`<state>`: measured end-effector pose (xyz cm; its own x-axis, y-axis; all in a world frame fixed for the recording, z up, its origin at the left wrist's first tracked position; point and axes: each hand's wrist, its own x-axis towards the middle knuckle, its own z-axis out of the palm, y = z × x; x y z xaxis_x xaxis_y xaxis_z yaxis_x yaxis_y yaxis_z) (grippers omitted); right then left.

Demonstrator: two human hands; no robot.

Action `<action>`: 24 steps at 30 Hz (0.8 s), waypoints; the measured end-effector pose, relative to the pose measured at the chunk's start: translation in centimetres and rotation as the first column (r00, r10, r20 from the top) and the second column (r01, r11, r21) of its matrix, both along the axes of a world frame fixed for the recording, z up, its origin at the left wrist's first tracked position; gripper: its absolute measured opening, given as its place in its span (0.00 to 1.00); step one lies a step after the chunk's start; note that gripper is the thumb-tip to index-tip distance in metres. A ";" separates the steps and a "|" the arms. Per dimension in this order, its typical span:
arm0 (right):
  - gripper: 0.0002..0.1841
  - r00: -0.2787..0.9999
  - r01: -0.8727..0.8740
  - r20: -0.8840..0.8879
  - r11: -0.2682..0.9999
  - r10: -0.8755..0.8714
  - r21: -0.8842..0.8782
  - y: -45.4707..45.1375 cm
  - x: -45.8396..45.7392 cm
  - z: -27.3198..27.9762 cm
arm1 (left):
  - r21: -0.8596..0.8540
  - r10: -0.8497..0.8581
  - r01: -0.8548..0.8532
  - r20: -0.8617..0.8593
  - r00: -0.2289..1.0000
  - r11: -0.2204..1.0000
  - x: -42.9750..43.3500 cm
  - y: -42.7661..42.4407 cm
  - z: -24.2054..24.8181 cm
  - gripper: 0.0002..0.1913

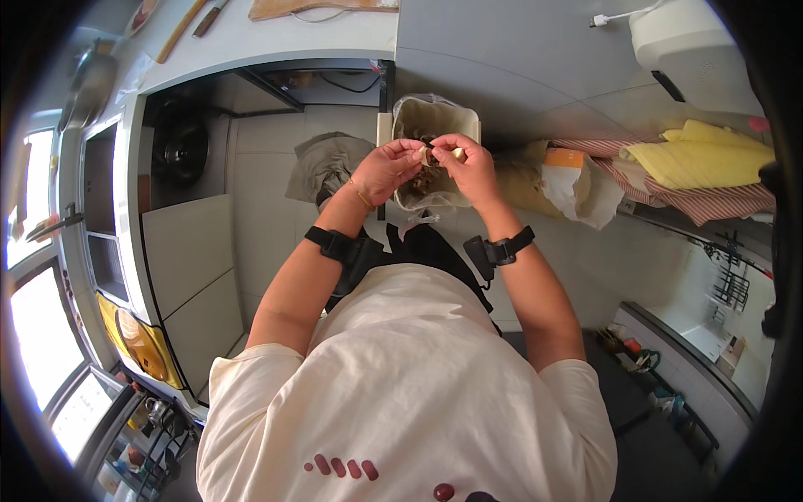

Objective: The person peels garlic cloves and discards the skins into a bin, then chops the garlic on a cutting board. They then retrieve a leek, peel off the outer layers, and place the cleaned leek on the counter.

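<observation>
Both hands are held together above a cream waste bin (469,119) lined with a clear plastic bag. My left hand (390,166) pinches a small pale piece (426,156), possibly a garlic clove, with its thumb and fingertips. The fingertips of my right hand (469,168) meet it from the other side. A second pale piece (460,153) shows between the thumb and curled fingers of my right hand. Brown, dry-looking scraps (421,183) lie inside the bin, partly hidden by the hands.
A crumpled grey-green cloth item (329,160) is left of the bin. To the right are a torn paper bag (580,188) and a yellow cloth (696,154). A counter (251,37) holds a knife (210,17) and wooden board (320,6).
</observation>
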<state>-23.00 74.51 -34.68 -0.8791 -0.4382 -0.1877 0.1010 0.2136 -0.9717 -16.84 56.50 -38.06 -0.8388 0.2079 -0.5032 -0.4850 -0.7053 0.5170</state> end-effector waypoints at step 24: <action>0.07 0.943 -0.049 -0.331 0.998 0.038 -0.024 3.8 -0.2 0.5 | -0.152 0.095 -0.094 -0.001 0.995 0.984 0.8 4.6 2.1 0.08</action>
